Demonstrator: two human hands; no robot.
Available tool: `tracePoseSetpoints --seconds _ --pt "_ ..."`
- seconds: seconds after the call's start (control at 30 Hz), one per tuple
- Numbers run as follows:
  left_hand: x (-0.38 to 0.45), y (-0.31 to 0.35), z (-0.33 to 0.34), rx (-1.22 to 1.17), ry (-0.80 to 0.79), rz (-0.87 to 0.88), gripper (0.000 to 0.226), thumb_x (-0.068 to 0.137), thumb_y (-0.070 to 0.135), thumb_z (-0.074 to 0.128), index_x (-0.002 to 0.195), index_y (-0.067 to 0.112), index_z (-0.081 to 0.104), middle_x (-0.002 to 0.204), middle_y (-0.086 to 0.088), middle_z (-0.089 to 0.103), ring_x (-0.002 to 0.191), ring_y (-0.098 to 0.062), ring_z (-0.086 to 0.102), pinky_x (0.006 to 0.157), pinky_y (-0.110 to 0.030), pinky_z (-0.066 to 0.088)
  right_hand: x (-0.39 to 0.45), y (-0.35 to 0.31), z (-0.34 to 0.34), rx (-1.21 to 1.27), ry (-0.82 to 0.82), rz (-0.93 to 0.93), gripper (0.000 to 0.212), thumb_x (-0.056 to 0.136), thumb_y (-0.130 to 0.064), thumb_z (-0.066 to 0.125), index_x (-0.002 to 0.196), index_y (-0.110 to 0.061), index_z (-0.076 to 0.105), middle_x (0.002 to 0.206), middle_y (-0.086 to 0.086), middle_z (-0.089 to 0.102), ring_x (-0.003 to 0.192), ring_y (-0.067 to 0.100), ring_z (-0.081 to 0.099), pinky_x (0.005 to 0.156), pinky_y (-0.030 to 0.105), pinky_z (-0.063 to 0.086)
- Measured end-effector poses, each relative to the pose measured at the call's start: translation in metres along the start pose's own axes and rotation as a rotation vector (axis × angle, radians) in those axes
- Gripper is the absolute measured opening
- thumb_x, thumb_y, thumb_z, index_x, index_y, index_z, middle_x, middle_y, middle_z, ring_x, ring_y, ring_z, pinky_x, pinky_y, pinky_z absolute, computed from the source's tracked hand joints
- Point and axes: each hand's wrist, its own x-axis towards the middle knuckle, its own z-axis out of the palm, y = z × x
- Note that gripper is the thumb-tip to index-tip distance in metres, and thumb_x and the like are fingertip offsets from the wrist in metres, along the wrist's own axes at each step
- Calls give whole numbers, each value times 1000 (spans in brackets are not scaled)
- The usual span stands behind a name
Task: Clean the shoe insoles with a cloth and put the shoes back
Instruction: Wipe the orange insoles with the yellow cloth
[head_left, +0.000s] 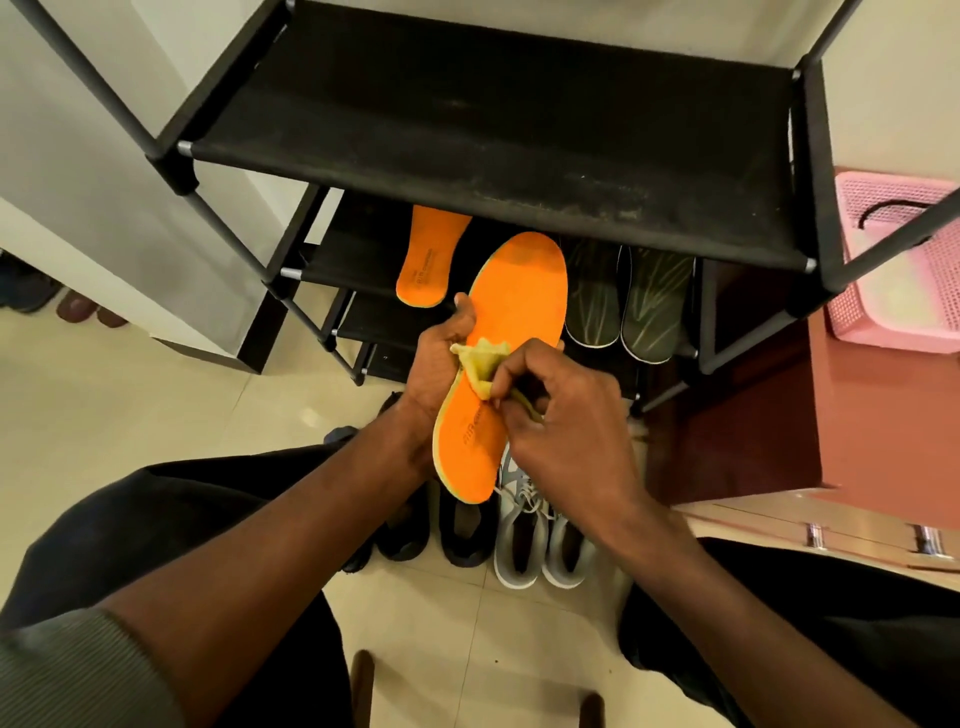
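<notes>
Mid-frame, the left hand (441, 358) grips a long orange foam insole (498, 364) by its edge while the right hand (561, 410) pinches a crumpled yellow cloth (480, 364) against it. A second orange insole (428, 254) lies on the black fabric shoe rack (493, 119) beside green slip-on shoes (628, 301). Below the hands, black shoes (441, 530) and grey sneakers (540, 545) stand on the tiled floor; a pink plastic basket (904, 260) sits at right.

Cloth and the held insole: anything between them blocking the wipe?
Nothing visible. The right hand pinches the yellow cloth right against the orange insole, which the left hand holds.
</notes>
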Motion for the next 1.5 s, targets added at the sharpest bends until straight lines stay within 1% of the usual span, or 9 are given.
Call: tracePoseSetpoints --seconds 0.13,0.23,0.4,0.67,0.8,1.0,1.2,1.33,1.5 --pt "-2 -7 3 63 -78 -5 58 112 34 23 85 5 65 57 -3 67 48 -10 66 46 -20 53 19 18 -7 -161 103 -35 27 84 6 67 87 -21 65 83 -10 68 71 7 64 64 34 53" --pt "-6 -13 11 139 -133 -68 47 112 33 22 99 8 59 59 1 68 50 -7 66 49 -20 53 40 32 -27 -285 223 -56 24 85 5 68 92 -18 68 91 -7 72 82 9 68 77 39 58" --pt "-9 -15 13 146 -183 -83 40 111 32 34 89 11 60 56 4 59 46 -6 57 48 -21 49 53 38 -53 -188 376 85 27 87 2 72 96 -23 69 95 -14 69 87 -3 64 81 10 51" --pt "-3 -15 17 -55 -109 37 60 110 17 25 82 4 76 70 -10 71 63 -16 72 60 -23 59 26 13 -9 -59 185 -49 22 88 4 68 90 -18 68 91 -12 70 89 5 69 80 26 57" --pt "-3 -9 14 -178 -169 -74 74 111 42 23 81 7 81 78 -11 74 71 -18 74 65 -27 61 30 18 -11 -61 131 -67 20 88 1 71 90 -19 67 89 -11 69 84 8 69 72 30 56" --pt "-1 -7 20 -109 -77 -71 44 111 31 31 104 5 66 72 -8 73 62 -16 72 60 -26 60 35 23 -23 -234 273 -193 19 85 7 66 92 -10 67 90 -5 69 81 9 64 73 33 55" --pt "-7 -11 20 -112 -194 -173 62 104 33 29 73 9 77 67 -7 71 57 -18 69 56 -25 57 48 28 -41 -196 342 -53 22 90 0 73 107 -15 74 108 -6 74 102 7 70 92 29 59" --pt "-6 -12 19 -195 -202 -157 59 108 40 30 95 5 76 81 -12 75 73 -22 74 66 -29 61 36 15 -19 -178 178 -116 35 90 -1 75 121 -14 70 113 -5 73 104 4 69 92 20 58" --pt "2 -13 10 -278 -275 -223 70 107 56 28 102 5 76 99 -16 75 91 -28 75 80 -37 63 27 16 -16 -168 130 -181 33 89 1 73 120 -11 70 112 -4 74 105 8 70 91 31 60"
